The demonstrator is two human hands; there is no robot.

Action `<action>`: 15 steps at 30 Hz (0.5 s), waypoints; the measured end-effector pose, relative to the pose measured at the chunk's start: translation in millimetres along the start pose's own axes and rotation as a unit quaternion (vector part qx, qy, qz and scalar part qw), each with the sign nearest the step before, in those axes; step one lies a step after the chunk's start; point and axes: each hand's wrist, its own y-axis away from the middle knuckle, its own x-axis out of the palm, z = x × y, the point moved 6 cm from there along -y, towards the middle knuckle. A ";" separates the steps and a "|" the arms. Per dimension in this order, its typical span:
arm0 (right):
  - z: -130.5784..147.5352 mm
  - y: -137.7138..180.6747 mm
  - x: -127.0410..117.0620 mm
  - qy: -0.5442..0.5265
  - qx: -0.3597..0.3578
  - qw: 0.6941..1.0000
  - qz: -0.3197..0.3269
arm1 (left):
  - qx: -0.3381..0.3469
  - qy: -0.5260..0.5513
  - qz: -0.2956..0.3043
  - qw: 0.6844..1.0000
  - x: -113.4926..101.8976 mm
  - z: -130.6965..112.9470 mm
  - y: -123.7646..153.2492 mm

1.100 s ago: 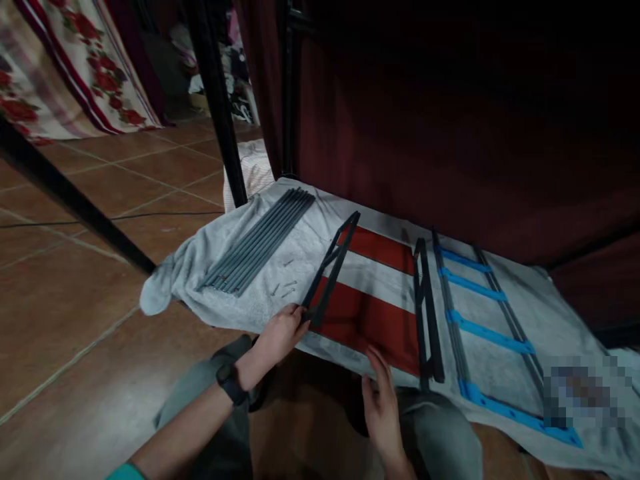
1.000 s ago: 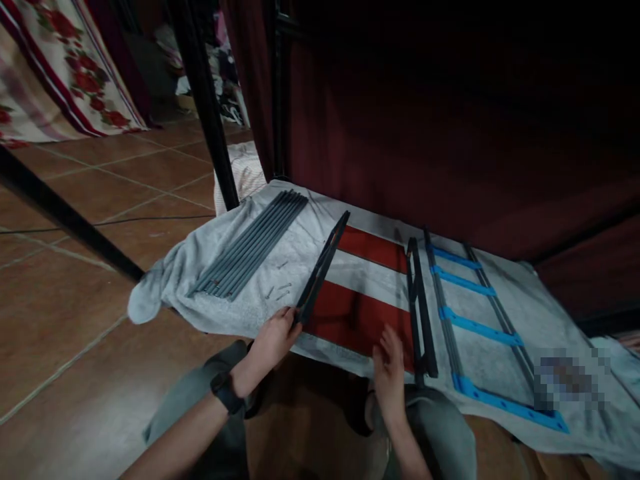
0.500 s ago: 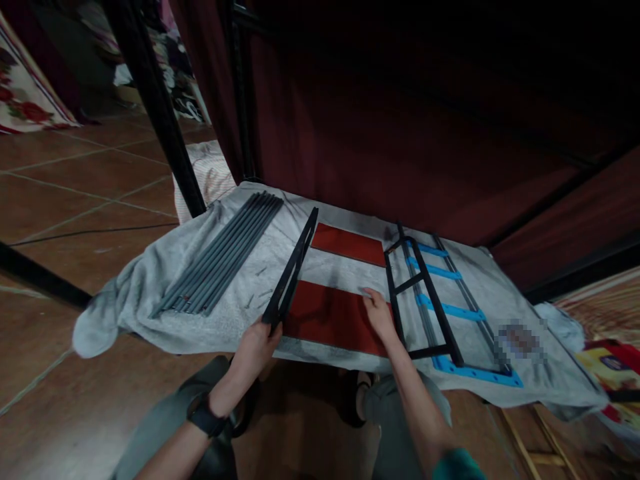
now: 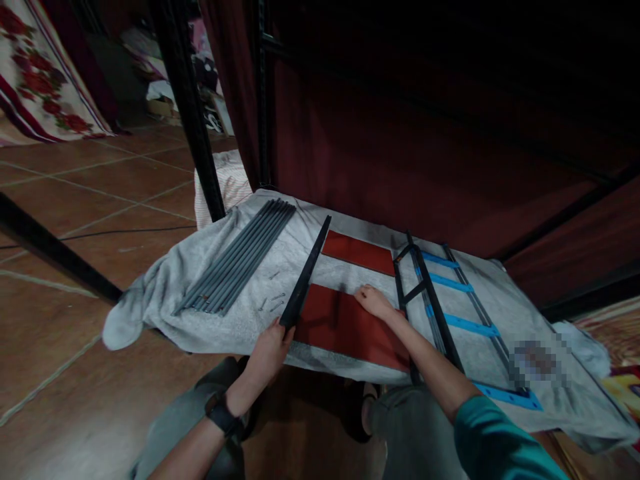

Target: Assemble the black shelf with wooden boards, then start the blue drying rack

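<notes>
My left hand (image 4: 273, 350) is closed round the near end of a black metal frame (image 4: 310, 270), which I see almost edge-on, slanting away from me. Under my right hand (image 4: 375, 303) lies a large red panel (image 4: 345, 327). The right fingers are curled in, and whatever may be inside them is hidden. A smaller red panel (image 4: 360, 252) rests farther back. To the right of the panels stands another black frame (image 4: 435, 303) with crossbars. Several screws (image 4: 275, 305) are scattered left of the held frame.
Several grey tubes (image 4: 240, 257) lie side by side on the grey cloth (image 4: 165, 293). On the right is a ladder-like piece with blue crossbars (image 4: 470, 325). Dark posts (image 4: 193, 113) rise at the left, and a dark red curtain (image 4: 360, 153) hangs behind.
The held frame has turned from showing its gap to nearly edge-on. My right hand has moved a little left over the panel and its fingers have curled in. The view has shifted slightly.
</notes>
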 end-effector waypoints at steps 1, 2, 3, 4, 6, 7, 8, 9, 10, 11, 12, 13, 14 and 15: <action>0.8 1.2 -7.1 -0.014 -0.009 1.000 -0.004 | -0.002 0.010 0.002 1.000 -0.3 -0.4 0.3; 2.3 3.7 -14.0 -0.033 -0.023 0.999 -0.006 | -0.006 0.022 0.005 1.000 -0.8 -0.5 0.5; 4.3 7.7 -20.7 -0.054 -0.040 0.998 -0.007 | -0.011 0.035 0.007 0.999 -1.5 -0.5 0.6; 6.5 13.3 -27.2 -0.076 -0.057 0.995 -0.009 | -0.010 0.051 0.005 0.999 -2.5 -0.8 0.6; 11.8 29.8 -40.2 -0.110 -0.085 0.990 -0.023 | 0.007 0.091 -0.004 0.996 -5.2 -3.1 0.8; 15.2 40.6 -46.3 -0.120 -0.098 0.987 -0.033 | 0.020 0.110 -0.010 0.994 -6.6 -4.5 1.1; 19.5 52.7 -51.9 -0.125 -0.111 0.985 -0.044 | 0.035 0.129 -0.016 0.991 -7.7 -5.9 1.7; 24.3 65.8 -56.5 -0.128 -0.122 0.983 -0.054 | 0.049 0.146 -0.021 0.988 -8.5 -7.4 2.4; 29.3 79.3 -60.3 -0.130 -0.129 0.981 -0.064 | 0.061 0.161 -0.022 0.985 -9.0 -8.7 3.3; 33.7 92.5 -62.9 -0.132 -0.129 0.980 -0.071 | 0.071 0.174 -0.023 0.982 -9.2 -9.9 4.3; 38.3 105.1 -64.0 -0.135 -0.127 0.980 -0.072 | 0.080 0.185 -0.022 0.979 -9.2 -11.1 5.3; 42.6 116.7 -64.1 -0.136 -0.125 0.980 -0.072 | 0.087 0.194 -0.020 0.977 -9.2 -12.3 6.2; 46.5 126.9 -63.8 -0.136 -0.123 0.980 -0.076 | 0.093 0.203 -0.019 0.975 -9.3 -13.4 7.1; 49.8 135.6 -63.1 -0.133 -0.122 0.980 -0.080 | 0.098 0.211 -0.017 0.972 -9.5 -14.4 7.9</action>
